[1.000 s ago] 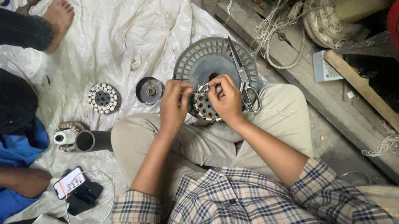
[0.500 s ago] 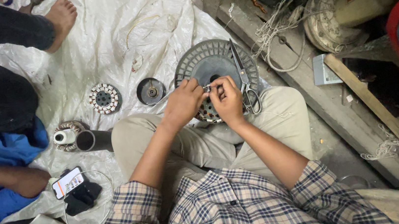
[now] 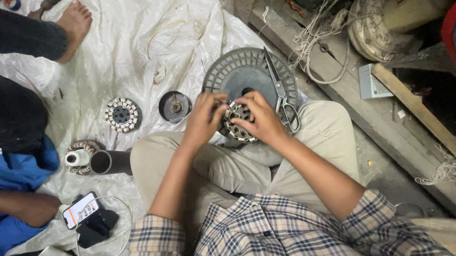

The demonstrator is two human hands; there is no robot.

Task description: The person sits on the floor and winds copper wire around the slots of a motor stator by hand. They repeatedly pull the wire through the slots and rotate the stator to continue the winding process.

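The round slotted metal motor core point(image 3: 237, 122) sits above the person's lap, at the near edge of the grey ribbed plastic disc point(image 3: 248, 75), gripped from both sides. The left hand point(image 3: 204, 119) clasps its left rim and the right hand point(image 3: 261, 120) wraps the right, fingers curled in. Since half a second ago the left hand has slid a little outward, baring more of the core's toothed face; the right hand has hardly moved. Steel scissors point(image 3: 280, 91) lie on the disc. On the crinkled white plastic sheet point(image 3: 133, 36) rest a second toothed core point(image 3: 121, 114) and a dark round cap point(image 3: 174, 106). The hands hide most of the held core. A neighbour's bare foot point(image 3: 73, 23) shows at upper left.
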